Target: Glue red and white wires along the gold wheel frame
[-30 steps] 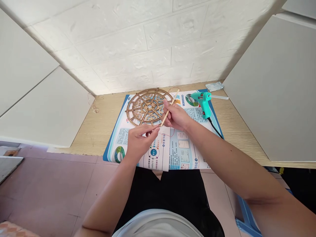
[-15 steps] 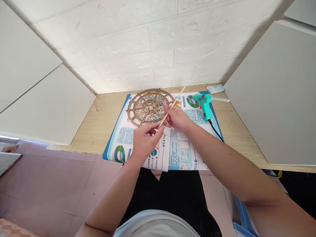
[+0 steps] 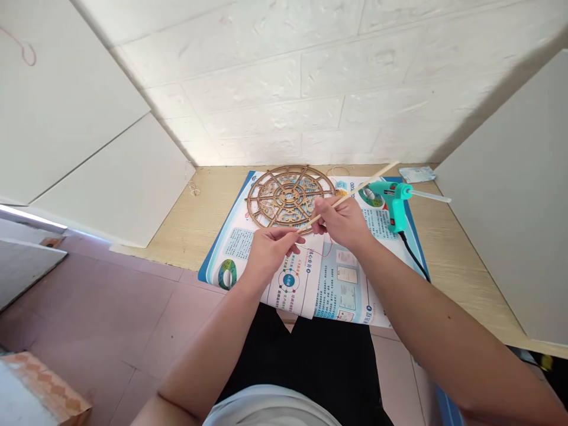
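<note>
- The right hand (image 3: pixel 341 223) pinches a thin, pale wooden stick (image 3: pixel 355 194) between thumb and fingertips, near the stick's lower end. The long free end slants up and to the right, above the sheet and toward the glue gun.
- The left hand (image 3: pixel 270 255) is just beside the right, with its fingers curled close to the stick's lower tip. This view does not show whether they touch the stick or are open or closed.
- The hands are close together but not touching, and the stick is held in the air, resting on nothing.
- The stick looks light, stiff and smooth. It would likely snap if levered hard, and the long free end will swing, so a fingertip grip near one end, or two hands along it, seems the steadiest.
- A round, laser-cut brown wooden fretwork wheel (image 3: pixel 288 197) lies flat just beyond the hands. It looks thin and brittle, best lifted by its outer rim.
- Beneath it, a blue-edged printed paper sheet (image 3: pixel 237 244) lies on a light wood-grain desk top (image 3: pixel 452 278).
- A teal hot-glue gun (image 3: pixel 394 204) with a black cord (image 3: pixel 412 260) lies at the sheet's far right corner, a translucent glue stick (image 3: pixel 432 196) at its back.
</note>
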Motion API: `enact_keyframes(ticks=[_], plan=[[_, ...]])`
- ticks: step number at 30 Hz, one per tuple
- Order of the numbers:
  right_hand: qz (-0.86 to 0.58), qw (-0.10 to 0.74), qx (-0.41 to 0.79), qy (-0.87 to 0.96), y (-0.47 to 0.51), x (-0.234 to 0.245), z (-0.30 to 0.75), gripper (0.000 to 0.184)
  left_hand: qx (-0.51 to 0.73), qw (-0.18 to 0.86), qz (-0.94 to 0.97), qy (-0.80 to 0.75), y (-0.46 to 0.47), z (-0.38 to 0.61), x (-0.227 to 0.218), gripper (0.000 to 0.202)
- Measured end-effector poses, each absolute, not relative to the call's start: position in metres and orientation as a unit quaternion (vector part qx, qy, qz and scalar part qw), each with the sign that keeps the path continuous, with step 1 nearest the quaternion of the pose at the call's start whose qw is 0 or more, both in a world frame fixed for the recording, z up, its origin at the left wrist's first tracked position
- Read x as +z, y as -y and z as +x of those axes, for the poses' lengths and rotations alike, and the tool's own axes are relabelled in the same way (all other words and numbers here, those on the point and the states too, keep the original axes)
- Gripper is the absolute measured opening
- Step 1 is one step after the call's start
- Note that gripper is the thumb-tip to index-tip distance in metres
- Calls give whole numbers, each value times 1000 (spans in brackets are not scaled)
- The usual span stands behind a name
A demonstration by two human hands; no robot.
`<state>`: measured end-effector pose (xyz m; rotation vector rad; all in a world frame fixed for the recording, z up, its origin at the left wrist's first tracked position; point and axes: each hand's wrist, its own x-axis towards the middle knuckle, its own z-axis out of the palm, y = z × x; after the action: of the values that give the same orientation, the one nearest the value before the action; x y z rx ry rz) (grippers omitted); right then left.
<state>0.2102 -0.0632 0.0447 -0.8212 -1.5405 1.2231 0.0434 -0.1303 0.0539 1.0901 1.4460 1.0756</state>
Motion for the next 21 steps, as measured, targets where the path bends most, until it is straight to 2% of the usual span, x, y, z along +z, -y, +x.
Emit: enact_keyframes(ticks=[6,12,16,21], plan=[[-308,445,500,676,67,55,212,70,417,561,444,-560,138,35,60,15],[-285,365,550,694,68,54,209,66,358,688,376,-506,147,40,54,25],[-281,341,575,689,65,50,210,66,349,745,316,-472,150,43,51,29],[-279,338,582,685,62,49,213,68,342,776,270,-456,147,42,49,20]])
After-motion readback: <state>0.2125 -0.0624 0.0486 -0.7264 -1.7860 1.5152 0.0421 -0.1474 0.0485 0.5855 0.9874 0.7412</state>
